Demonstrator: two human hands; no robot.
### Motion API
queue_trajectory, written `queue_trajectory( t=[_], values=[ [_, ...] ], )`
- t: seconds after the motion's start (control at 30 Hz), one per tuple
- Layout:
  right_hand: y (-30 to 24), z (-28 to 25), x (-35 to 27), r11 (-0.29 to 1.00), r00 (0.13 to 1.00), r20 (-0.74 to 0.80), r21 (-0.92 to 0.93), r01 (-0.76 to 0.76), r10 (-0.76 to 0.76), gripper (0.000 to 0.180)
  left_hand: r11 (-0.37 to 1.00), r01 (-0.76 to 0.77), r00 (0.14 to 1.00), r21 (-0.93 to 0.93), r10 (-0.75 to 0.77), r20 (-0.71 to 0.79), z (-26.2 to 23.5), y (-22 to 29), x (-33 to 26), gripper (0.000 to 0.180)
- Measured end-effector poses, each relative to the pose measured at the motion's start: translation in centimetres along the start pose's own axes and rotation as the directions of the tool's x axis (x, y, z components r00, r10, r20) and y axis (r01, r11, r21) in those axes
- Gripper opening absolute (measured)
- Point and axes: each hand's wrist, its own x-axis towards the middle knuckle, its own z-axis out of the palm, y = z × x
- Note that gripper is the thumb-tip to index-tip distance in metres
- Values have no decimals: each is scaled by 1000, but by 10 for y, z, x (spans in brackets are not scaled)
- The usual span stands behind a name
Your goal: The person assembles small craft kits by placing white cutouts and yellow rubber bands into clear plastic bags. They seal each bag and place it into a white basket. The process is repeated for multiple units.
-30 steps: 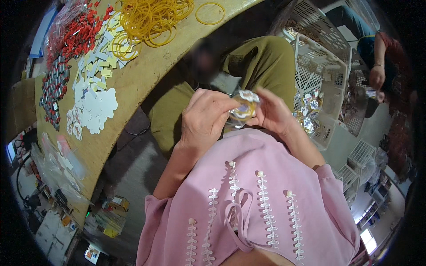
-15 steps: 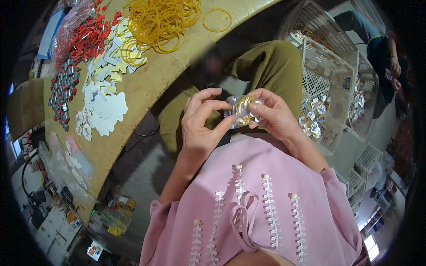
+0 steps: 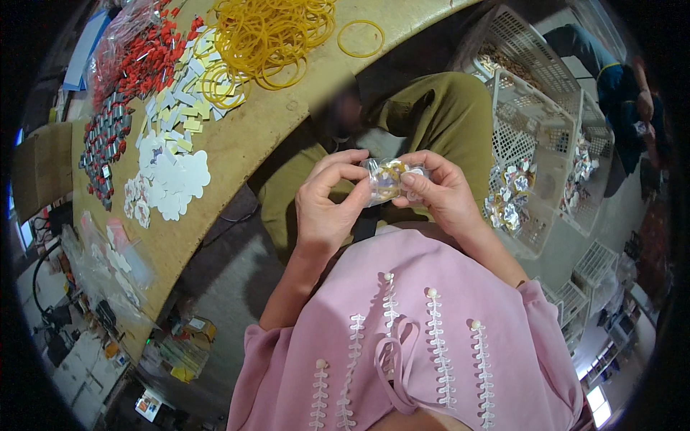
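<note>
Above my lap, both hands hold a small clear plastic bag (image 3: 387, 178) with a yellow band and white pieces inside. My left hand (image 3: 332, 195) pinches the bag's left edge between thumb and fingers. On the other side my right hand (image 3: 440, 188) grips it, the thumb pressed flat on its front. The fingers behind the bag are partly hidden. To the left, the table (image 3: 237, 169) bears a heap of yellow rubber bands (image 3: 269, 36), white cloud-shaped cutouts (image 3: 180, 179) and small white and yellow cards (image 3: 188, 108).
Red-tipped small parts (image 3: 147, 61) and grey cylindrical parts (image 3: 106, 136) lie at the table's far left. One single rubber band (image 3: 361, 38) rests near the table edge. On my right stand white plastic crates (image 3: 535, 118) with filled packets (image 3: 509, 197). Another person (image 3: 625, 93) sits beyond them.
My left fingers have closed in on the bag's left edge, which they now pinch. The bag is drawn flatter between both hands. The view has shifted slightly.
</note>
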Motion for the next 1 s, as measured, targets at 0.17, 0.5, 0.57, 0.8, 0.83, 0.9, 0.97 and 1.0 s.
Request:
queue_trajectory(
  t=[0.17,0.5,0.57,0.8,0.83,0.9,0.97,1.0],
  values=[
    [3,1,3,994,996,-50,93,-62,67,22,986,75,997,-151,-76,-2,1,-2,-2,14],
    [10,2,6,981,992,-94,185,-62,81,20,832,-352,913,429,406,-39,9,10,-5,22],
    [12,0,7,979,989,-111,190,-75,98,20,834,-383,904,397,426,-24,10,8,-5,22],
    [8,2,6,968,983,-138,233,-90,125,21,988,96,993,-118,-104,-62,10,10,-7,12],
    [10,0,7,966,983,-132,240,-93,127,21,957,149,985,-250,-165,-44,10,10,-5,13],
    [11,-1,7,963,984,-126,251,-92,127,22,955,124,990,-269,-138,-34,9,6,-5,14],
    [9,0,8,961,984,-131,264,-85,123,22,957,89,993,-275,-106,-48,9,3,-6,14],
    [8,0,7,962,982,-138,258,-89,128,22,975,86,995,-204,-95,-34,8,9,-7,14]
  ],
)
